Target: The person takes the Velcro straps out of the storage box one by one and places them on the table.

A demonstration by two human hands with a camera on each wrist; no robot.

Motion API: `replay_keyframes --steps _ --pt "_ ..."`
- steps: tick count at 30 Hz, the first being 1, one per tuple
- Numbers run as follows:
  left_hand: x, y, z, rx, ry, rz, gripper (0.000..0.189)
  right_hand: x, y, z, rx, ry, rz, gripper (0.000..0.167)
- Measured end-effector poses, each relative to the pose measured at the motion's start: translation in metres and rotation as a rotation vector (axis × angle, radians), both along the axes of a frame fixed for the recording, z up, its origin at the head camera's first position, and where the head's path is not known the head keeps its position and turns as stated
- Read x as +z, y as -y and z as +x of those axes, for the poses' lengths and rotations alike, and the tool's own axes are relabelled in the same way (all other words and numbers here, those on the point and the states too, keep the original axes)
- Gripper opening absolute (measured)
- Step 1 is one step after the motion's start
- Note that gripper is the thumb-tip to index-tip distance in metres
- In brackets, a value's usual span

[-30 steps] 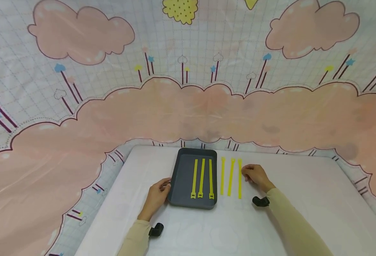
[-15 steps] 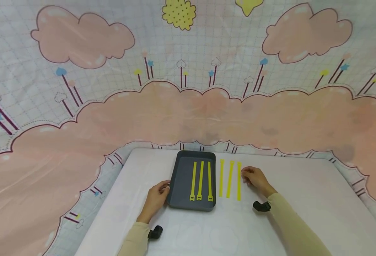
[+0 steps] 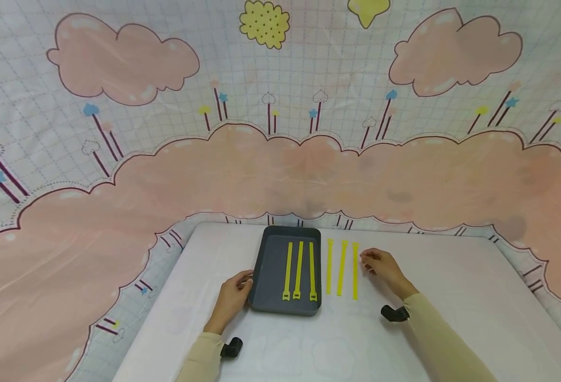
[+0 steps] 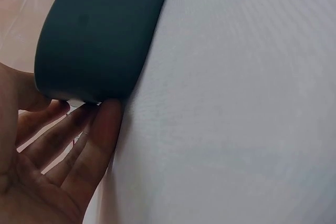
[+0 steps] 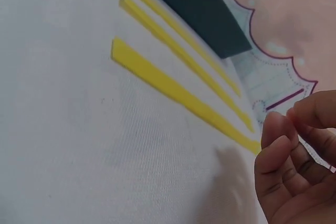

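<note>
A dark grey tray (image 3: 270, 276) holds three yellow cable ties (image 3: 299, 270), side by side with slotted ends toward the person. My left hand (image 3: 233, 297) touches the tray's left side. In the left wrist view its fingers (image 4: 102, 129) lie against the outer wall, and the thumb is near the edge. Three more yellow cable ties (image 3: 342, 268) lie in a row on the table, right of the tray, with their wider ends away from the person. Beside the rightmost one, my right hand (image 3: 382, 268) has loosely bent fingers, nothing visible between them.
The white table (image 3: 280, 345) ends at the back against a patterned curtain (image 3: 280, 170) with pink clouds. Each wrist carries a black camera, one at the left wrist (image 3: 231, 347) and one at the right wrist (image 3: 395, 313).
My right hand has drawn slightly right, away from the rightmost cable tie. The left hand stays at the tray. The head view has tilted up a little.
</note>
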State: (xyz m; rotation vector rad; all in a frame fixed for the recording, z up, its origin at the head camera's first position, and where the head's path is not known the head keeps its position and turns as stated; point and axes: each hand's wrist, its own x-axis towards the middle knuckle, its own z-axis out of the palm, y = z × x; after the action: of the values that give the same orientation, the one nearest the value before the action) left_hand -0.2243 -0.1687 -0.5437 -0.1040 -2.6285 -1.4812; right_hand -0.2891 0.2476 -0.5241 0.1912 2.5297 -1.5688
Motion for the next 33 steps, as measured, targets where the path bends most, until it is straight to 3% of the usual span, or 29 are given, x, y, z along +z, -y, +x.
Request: replay_keyframes --steps 10,26,33 --pt "0.001 0.001 0.001 0.001 -0.012 0.01 0.031 0.016 0.005 0.013 0.068 -0.075 -0.02 0.033" --pt "0.004 -0.001 0.004 0.004 -0.012 0.007 0.031 0.037 0.023 0.035 0.087 -0.096 -0.094 0.029" --pt "0.002 -0.002 0.004 -0.003 -0.019 0.012 0.03 0.042 0.03 0.044 0.104 -0.15 -0.15 0.028"
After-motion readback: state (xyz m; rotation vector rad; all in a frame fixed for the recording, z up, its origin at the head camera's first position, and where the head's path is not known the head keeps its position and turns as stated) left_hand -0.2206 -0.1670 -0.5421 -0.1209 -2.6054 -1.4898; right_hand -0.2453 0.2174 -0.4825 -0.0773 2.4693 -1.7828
